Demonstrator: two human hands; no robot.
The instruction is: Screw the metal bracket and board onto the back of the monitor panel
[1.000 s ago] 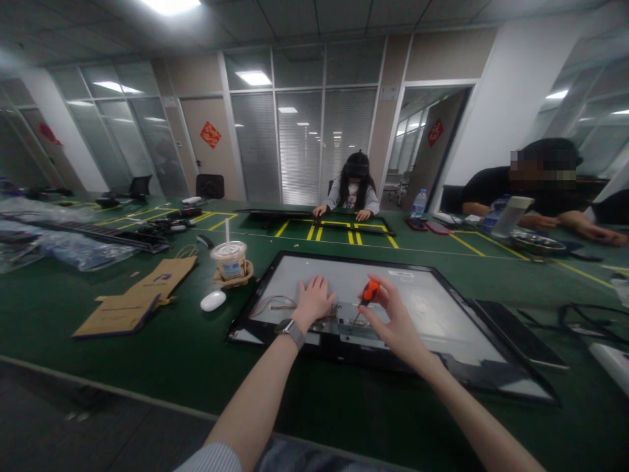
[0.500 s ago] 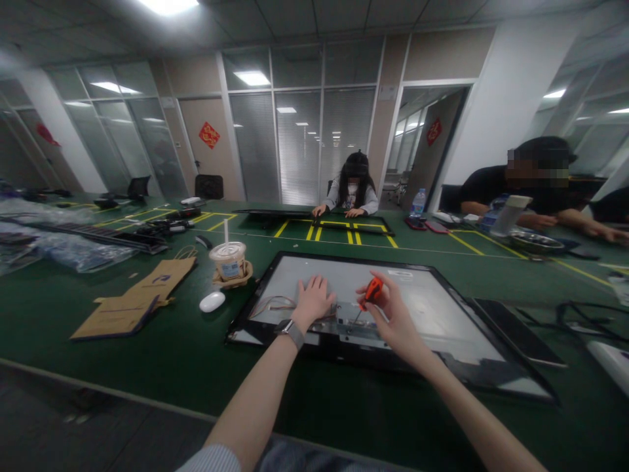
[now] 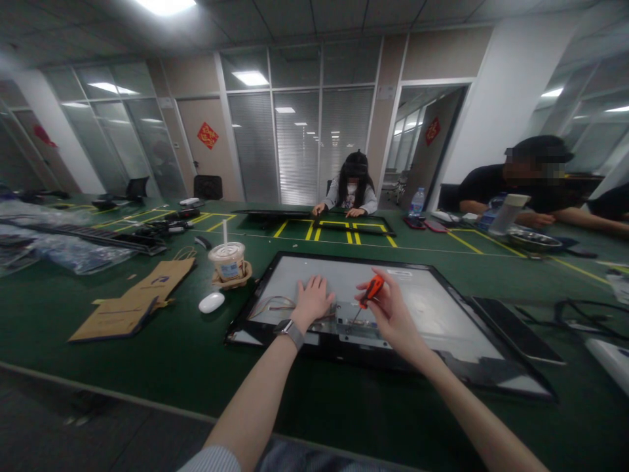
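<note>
A large flat display panel (image 3: 427,295) with a grey back and black frame lies on the green table in front of me. My left hand (image 3: 315,301) rests flat on its back, fingers spread, beside some thin wires (image 3: 272,303). In my right hand (image 3: 392,308) is a screwdriver (image 3: 372,290) with an orange and black handle, pinched between thumb and fingers. Its shaft slants down to the left, toward a metal bracket (image 3: 346,313) near the panel's front edge. Whether the tip touches a screw is too small to tell.
Left of the panel are a drink cup (image 3: 227,261) in a carton holder, a white mouse (image 3: 211,302) and a brown paper bag (image 3: 135,298). A dark flat slab (image 3: 515,330) and cables (image 3: 590,316) lie to the right. Two people sit across the table.
Both hands stay nearly where they were. The screwdriver has turned slightly in my right fingers, its handle leaning a little differently. The view has shifted very slightly.
</note>
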